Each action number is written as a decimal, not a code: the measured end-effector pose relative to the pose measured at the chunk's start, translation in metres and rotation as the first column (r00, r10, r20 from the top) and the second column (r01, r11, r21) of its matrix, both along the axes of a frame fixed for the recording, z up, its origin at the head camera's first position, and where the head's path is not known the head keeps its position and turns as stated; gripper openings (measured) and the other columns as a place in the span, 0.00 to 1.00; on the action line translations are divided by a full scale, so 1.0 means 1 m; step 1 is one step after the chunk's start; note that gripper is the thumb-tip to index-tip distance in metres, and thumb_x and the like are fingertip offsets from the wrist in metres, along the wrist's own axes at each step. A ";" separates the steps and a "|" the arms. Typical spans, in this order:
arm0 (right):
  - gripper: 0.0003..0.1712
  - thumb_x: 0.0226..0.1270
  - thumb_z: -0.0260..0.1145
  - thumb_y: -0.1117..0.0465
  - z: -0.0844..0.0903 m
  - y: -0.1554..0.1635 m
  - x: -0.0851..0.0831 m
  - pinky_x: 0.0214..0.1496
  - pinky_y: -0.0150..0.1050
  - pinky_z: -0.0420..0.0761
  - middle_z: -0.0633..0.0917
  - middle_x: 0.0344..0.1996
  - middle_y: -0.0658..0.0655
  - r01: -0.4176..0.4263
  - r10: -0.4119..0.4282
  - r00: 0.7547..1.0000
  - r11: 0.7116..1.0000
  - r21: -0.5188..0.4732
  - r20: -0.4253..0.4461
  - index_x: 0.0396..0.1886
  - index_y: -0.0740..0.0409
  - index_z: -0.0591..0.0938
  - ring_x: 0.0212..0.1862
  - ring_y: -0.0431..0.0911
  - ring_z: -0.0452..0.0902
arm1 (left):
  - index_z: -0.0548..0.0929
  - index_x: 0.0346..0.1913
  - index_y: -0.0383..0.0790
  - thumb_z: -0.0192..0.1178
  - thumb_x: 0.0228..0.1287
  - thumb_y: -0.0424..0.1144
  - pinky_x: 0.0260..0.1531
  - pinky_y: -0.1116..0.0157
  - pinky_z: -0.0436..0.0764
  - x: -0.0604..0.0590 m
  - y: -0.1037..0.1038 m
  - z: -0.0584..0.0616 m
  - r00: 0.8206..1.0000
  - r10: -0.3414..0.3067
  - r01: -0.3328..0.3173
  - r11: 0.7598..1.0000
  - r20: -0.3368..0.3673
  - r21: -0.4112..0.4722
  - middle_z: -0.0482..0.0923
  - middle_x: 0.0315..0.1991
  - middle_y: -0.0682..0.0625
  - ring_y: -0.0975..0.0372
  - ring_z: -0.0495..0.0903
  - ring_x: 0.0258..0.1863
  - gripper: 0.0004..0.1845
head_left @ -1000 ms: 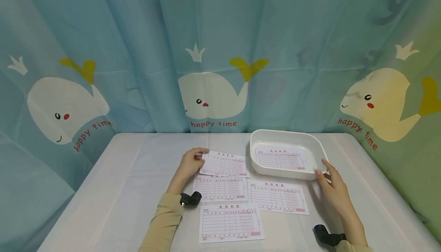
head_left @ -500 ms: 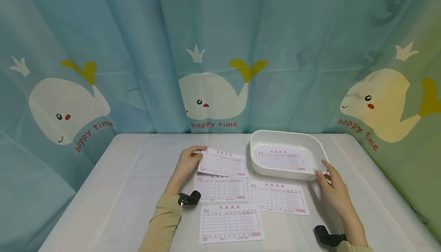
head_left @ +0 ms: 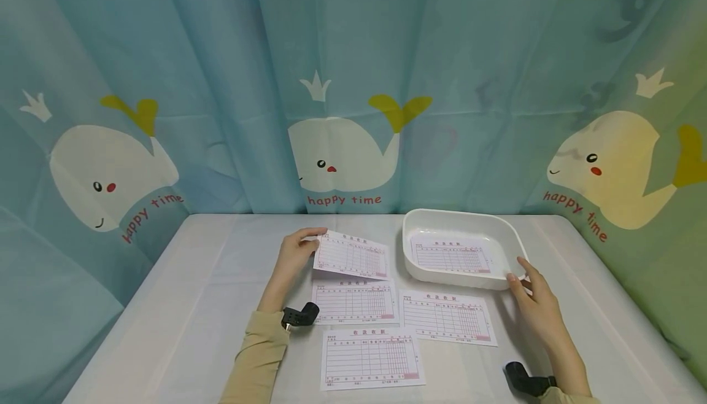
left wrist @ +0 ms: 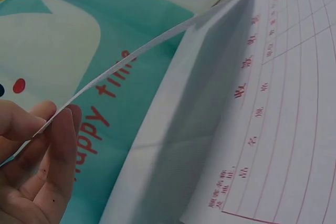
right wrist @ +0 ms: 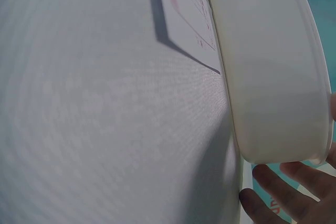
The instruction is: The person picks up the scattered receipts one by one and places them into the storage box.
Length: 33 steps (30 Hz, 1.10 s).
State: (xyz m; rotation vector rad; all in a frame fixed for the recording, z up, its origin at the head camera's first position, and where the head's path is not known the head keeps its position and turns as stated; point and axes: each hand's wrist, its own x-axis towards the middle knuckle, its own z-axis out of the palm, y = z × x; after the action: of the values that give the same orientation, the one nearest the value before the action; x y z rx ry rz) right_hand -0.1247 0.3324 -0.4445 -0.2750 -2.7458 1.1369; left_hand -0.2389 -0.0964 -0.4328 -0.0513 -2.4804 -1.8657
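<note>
My left hand [head_left: 294,252] pinches the left edge of a printed receipt slip [head_left: 352,255] between thumb and fingers. This slip is lifted and tilted, its lower right corner close above another receipt slip [head_left: 353,301]. In the left wrist view, the held slip [left wrist: 152,43] shows nearly edge-on, bent in a curve from the fingers [left wrist: 60,135]. My right hand [head_left: 538,303] grips the near right corner of a white tray [head_left: 453,276]. One receipt slip [head_left: 450,256] lies flat inside the tray. In the right wrist view, fingers [right wrist: 283,187] are at the tray's corner.
Two more receipt slips, one to the right [head_left: 447,318] and one nearest the front [head_left: 371,360], lie flat on the white-covered table [head_left: 182,306]. A blue-green curtain [head_left: 353,54] with whale prints hangs behind the table.
My left hand has moved up and slightly left, raising the pinched slip and tilting it off the slip below. The right hand and tray have stayed in place.
</note>
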 end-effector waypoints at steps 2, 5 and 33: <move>0.37 0.77 0.47 0.49 0.000 0.000 0.000 0.59 0.71 0.66 0.55 0.69 0.79 0.002 -0.002 1.000 1.000 -0.002 0.005 0.76 0.63 0.50 0.63 0.75 0.61 | 0.82 0.54 0.38 0.53 0.65 0.29 0.41 0.65 0.81 0.001 -0.001 0.003 1.000 0.003 -0.003 1.000 0.003 0.020 0.79 0.57 0.41 0.61 0.81 0.41 0.17; 0.37 0.77 0.47 0.49 0.000 0.001 0.000 0.59 0.71 0.65 0.54 0.69 0.79 0.001 -0.001 1.000 1.000 -0.007 0.011 0.76 0.63 0.49 0.63 0.75 0.61 | 0.82 0.54 0.38 0.53 0.64 0.29 0.39 0.67 0.80 0.001 -0.002 0.006 1.000 0.015 -0.015 0.999 -0.007 0.030 0.79 0.57 0.41 0.61 0.82 0.41 0.17; 0.37 0.77 0.46 0.49 0.000 -0.001 0.000 0.58 0.71 0.66 0.55 0.68 0.80 0.002 -0.002 1.000 1.000 0.005 -0.011 0.75 0.65 0.50 0.62 0.76 0.61 | 0.80 0.57 0.36 0.53 0.67 0.29 0.44 0.64 0.79 0.005 0.007 0.019 1.000 0.002 -0.007 0.963 0.018 0.268 0.76 0.59 0.43 0.67 0.78 0.42 0.17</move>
State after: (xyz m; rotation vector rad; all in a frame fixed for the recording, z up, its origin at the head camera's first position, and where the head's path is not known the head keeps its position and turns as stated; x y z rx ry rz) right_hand -0.1242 0.3317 -0.4444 -0.2691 -2.7375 1.1280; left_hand -0.2341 -0.0892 -0.4135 -0.0208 -2.2104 -2.1896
